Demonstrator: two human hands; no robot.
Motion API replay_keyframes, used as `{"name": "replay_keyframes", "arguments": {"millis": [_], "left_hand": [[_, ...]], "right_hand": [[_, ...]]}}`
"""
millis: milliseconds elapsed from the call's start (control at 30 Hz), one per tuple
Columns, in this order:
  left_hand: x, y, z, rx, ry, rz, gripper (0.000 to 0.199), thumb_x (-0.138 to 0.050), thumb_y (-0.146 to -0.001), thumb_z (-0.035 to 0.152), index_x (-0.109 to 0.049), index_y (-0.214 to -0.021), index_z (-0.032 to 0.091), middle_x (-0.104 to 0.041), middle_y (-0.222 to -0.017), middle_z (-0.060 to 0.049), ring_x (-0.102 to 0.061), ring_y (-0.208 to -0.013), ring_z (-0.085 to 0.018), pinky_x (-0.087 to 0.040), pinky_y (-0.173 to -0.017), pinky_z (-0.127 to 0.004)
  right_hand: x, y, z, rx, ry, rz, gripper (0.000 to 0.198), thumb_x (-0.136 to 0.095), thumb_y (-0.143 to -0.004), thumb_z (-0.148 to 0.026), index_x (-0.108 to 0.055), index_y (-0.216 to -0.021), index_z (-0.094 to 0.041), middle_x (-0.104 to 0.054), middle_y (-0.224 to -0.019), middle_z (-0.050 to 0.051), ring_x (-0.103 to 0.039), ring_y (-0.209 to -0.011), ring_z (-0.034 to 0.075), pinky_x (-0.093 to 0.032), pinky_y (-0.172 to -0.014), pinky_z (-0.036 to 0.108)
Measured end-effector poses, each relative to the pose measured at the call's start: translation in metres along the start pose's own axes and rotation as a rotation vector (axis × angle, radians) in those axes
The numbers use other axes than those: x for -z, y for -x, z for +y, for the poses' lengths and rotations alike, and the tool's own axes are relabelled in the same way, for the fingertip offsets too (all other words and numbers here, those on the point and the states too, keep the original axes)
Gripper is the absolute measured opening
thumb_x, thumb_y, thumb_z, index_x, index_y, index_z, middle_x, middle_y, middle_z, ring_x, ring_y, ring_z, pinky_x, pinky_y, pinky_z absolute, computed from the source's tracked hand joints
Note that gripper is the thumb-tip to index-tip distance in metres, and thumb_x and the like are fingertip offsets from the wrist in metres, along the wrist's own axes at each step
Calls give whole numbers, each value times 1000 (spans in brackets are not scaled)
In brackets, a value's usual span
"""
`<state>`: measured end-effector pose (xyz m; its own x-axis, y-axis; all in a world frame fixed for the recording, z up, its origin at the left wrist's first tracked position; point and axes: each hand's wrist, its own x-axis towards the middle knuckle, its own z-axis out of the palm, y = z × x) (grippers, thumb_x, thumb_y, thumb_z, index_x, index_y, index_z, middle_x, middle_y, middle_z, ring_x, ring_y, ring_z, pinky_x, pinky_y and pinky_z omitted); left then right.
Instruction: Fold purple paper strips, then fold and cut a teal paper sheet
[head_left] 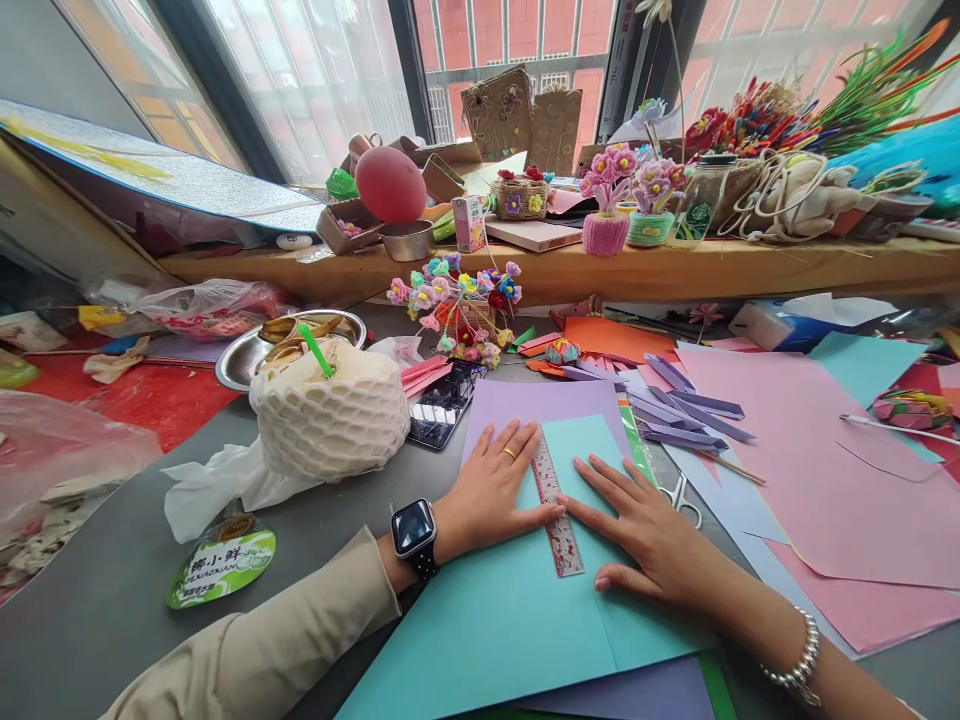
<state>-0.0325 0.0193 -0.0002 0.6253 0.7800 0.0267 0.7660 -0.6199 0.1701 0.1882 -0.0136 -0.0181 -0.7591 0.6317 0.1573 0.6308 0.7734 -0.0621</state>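
A turquoise sheet of paper (480,640) lies before me on top of purple and green sheets, with a crease line on its right part. On it rests a short clear ruler (562,545) with a small pink-and-white pattern, slightly tilted. My left hand (487,495), wearing a ring and a watch, lies flat with fingers stretched, its fingertips and thumb at the ruler's left edge. To the ruler's right, my right hand (637,520) is spread on the paper, index fingertip touching the ruler. Scissors (682,500) lie partly hidden behind the right hand.
A coconut in white foam net (330,410) with a green straw stands left, near a metal bowl (349,325) and a phone (444,405). Folded purple strips (686,405) and pink sheets (825,450) lie right. Behind are crocheted flowers (465,300) and a crowded windowsill (300,270).
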Motion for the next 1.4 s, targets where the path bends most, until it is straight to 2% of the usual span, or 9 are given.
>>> {"name": "replay_keyframes", "arguments": {"millis": [267,400,567,667,800,867,1000,1200,1400], "left_hand": [[1,0,1,4,-4,-4,79,-22,-72,65,-16,-130,12,-15,-136,-9,-8,-125,-25,-7,-101,-44],[1,-1,1,12,-1,-13,80,-22,-71,66,-18,-129,12,-16,-136,-10,-8,-125,-25,-7,-101,-44],[0,-1,0,7,7,4,81,-23,-70,67,-17,-130,12,-18,-136,-10,-9,-125,-26,-7,-101,-44],[0,0,-1,4,9,5,81,-23,-70,67,-16,-130,12,-18,-136,-10,-9,-125,-26,-7,-101,-44],[0,1,0,9,11,-2,81,-22,-70,67,-15,-130,13,-16,-136,-10,-8,-125,-25,-6,-101,-44],[0,1,0,10,14,-2,82,-22,-70,67,-15,-130,12,-16,-136,-10,-8,-125,-25,-5,-101,-44],[0,0,0,11,21,4,81,-21,-70,67,-16,-130,12,-16,-136,-10,-8,-125,-25,-5,-101,-44],[1,1,1,11,25,3,80,-22,-71,66,-15,-130,12,-15,-136,-10,-8,-125,-25,-5,-101,-44],[0,1,1,3,23,19,79,-22,-70,66,-15,-130,14,-17,-136,-9,-9,-125,-25,-6,-100,-44]], "right_hand": [[0,0,-1,-8,-24,0,66,-35,-72,-59,-22,-129,-28,-18,-136,10,-17,-122,31,-24,-91,55],[2,-2,3,-54,-113,19,61,-38,-74,-55,-27,-127,-27,-27,-133,8,-23,-121,28,-26,-93,50],[13,-17,21,-455,-312,207,52,-42,-76,-43,-37,-121,-17,-42,-123,11,-36,-114,24,-32,-93,43],[19,-32,35,-690,-571,171,42,-47,-73,-39,-48,-109,-16,-54,-108,11,-51,-97,24,-41,-83,40],[21,-47,47,-862,-1035,220,45,-49,-71,-34,-42,-110,-14,-52,-109,12,-52,-96,20,-45,-77,32],[21,-50,49,-914,-1122,270,50,-52,-69,-33,-39,-113,-13,-49,-112,14,-50,-98,20,-46,-75,30],[27,-50,50,-957,-1016,273,56,-58,-64,-34,-39,-113,-14,-46,-115,14,-48,-101,20,-44,-77,28],[38,-60,52,-938,-971,170,56,-57,-63,-41,-43,-111,-14,-56,-101,12,-55,-86,20,-44,-58,25],[35,-70,58,-798,-737,90,27,-57,-60,-38,-56,-74,-14,-61,-71,5,-55,-62,16,-39,-49,24]]}}
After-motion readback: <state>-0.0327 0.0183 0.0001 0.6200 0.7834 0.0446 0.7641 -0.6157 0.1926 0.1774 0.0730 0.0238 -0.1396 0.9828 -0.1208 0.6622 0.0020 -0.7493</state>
